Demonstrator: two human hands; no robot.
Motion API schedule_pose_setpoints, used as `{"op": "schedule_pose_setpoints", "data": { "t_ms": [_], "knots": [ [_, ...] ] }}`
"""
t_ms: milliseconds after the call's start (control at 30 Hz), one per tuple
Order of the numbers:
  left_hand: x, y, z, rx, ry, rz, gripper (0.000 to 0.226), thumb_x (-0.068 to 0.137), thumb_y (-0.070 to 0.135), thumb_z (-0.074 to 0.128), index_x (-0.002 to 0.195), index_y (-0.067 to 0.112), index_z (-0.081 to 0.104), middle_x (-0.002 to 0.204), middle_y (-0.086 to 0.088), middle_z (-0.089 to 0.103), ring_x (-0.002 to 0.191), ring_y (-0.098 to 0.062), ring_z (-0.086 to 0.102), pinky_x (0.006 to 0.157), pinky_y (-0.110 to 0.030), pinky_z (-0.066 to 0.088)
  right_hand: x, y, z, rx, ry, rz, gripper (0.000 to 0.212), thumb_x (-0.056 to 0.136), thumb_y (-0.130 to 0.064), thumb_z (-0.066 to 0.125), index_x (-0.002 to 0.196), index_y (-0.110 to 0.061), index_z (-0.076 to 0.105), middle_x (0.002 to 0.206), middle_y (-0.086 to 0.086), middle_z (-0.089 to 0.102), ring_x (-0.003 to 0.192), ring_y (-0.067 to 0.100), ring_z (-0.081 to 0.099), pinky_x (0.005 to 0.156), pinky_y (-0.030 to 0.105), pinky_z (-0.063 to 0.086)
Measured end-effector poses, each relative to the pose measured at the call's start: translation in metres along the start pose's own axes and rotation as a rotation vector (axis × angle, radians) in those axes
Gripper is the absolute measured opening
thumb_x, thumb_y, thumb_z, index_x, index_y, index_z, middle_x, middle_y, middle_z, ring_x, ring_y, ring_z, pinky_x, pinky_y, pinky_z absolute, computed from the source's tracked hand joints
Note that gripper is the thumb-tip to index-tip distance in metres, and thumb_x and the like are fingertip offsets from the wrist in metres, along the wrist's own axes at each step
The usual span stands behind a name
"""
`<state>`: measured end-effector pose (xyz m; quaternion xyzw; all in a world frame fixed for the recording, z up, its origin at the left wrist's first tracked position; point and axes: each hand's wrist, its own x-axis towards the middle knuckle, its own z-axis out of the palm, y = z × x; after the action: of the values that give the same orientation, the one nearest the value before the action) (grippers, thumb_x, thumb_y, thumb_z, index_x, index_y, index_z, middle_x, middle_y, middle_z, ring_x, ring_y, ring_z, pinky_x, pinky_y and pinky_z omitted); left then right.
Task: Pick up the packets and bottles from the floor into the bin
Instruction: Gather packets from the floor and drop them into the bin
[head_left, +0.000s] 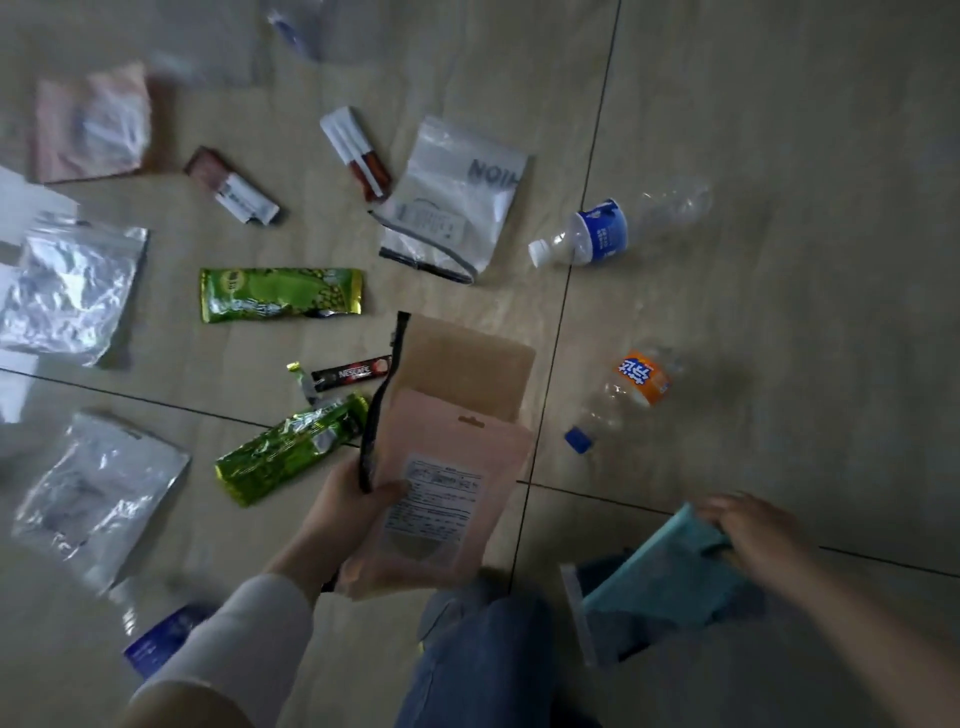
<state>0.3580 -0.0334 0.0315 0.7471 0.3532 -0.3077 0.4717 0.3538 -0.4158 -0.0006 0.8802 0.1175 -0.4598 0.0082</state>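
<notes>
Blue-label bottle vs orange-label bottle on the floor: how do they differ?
The blue-label bottle has a white cap, while the orange-label bottle has a blue cap. The blue-label one lies farther from the person, its cap pointing left; the orange-label one lies nearer the right hand, its cap pointing down-left. Both are clear plastic, look empty, lie on their sides, and are untouched.

The left hand (345, 512), in a pale sleeve, is closed with the thumb on top. The right hand (756, 535) reaches out, bare-armed, fingers curled in a grip.
</notes>
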Motion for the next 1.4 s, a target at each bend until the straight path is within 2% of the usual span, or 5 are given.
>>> {"op": "schedule_pose_setpoints", "data": {
  "t_ms": [233, 367, 500, 867, 1400],
  "knots": [
    [0.032, -0.028, -0.062, 0.482, 0.184, 0.138, 0.051, 0.074, 0.018, 0.065, 0.123, 0.002, 0.058, 0.131, -0.016, 0.052, 0.122, -0.033, 0.047, 0.095, -0.033, 0.037, -0.011, -0.042, -0.055, 0.206, 0.183, -0.23, 0.048, 0.033, -0.038, 0.092, 0.071, -0.033, 0.064, 0.073, -0.022, 0.064, 0.067, 0.005, 0.065, 0.053, 0.012, 0.047],
    [0.088, -0.063, -0.077, 0.717, 0.301, 0.07, 0.051, 0.087, 0.024, 0.056, 0.136, 0.018, 0.046, 0.157, -0.013, 0.013, 0.145, -0.033, 0.007, 0.116, -0.044, 0.012, 0.022, -0.021, -0.02, 0.202, 0.278, -0.428, 0.037, 0.083, -0.071, 0.015, 0.096, -0.054, 0.045, 0.112, -0.046, 0.051, 0.106, -0.025, 0.039, 0.067, 0.006, 0.041],
    [0.107, -0.088, -0.067, 0.799, 0.411, 0.09, 0.038, 0.085, 0.021, 0.056, 0.123, 0.014, 0.057, 0.137, -0.014, 0.041, 0.125, -0.036, 0.037, 0.103, -0.045, 0.029, 0.027, -0.03, -0.026, 0.448, 0.177, -0.266, 0.054, 0.062, -0.048, 0.071, 0.094, -0.078, 0.04, 0.099, -0.067, 0.035, 0.099, -0.023, 0.047, 0.076, -0.014, 0.027],
    [-0.006, -0.046, -0.09, 0.35, 0.277, 0.034, 0.022, 0.081, 0.011, 0.058, 0.102, 0.012, 0.064, 0.098, -0.014, 0.067, 0.086, -0.031, 0.061, 0.07, -0.035, 0.044, -0.024, -0.07, -0.074, 0.544, 0.066, 0.239, 0.032, 0.066, -0.019, 0.081, 0.094, -0.01, 0.07, 0.099, 0.017, 0.073, 0.097, 0.03, 0.066, 0.069, 0.027, 0.039],
    [-0.245, 0.226, -0.12, -0.452, 0.26, -0.194, 0.035, 0.083, 0.008, 0.063, 0.116, -0.001, 0.058, 0.111, -0.018, 0.063, 0.099, -0.032, 0.061, 0.087, -0.04, 0.049, -0.224, -0.078, -0.287, 1.521, 0.393, 0.689, 0.038, 0.074, -0.014, 0.075, 0.107, 0.001, 0.061, 0.105, 0.016, 0.065, 0.089, 0.028, 0.059, 0.079, 0.038, 0.05]
  ]
}}
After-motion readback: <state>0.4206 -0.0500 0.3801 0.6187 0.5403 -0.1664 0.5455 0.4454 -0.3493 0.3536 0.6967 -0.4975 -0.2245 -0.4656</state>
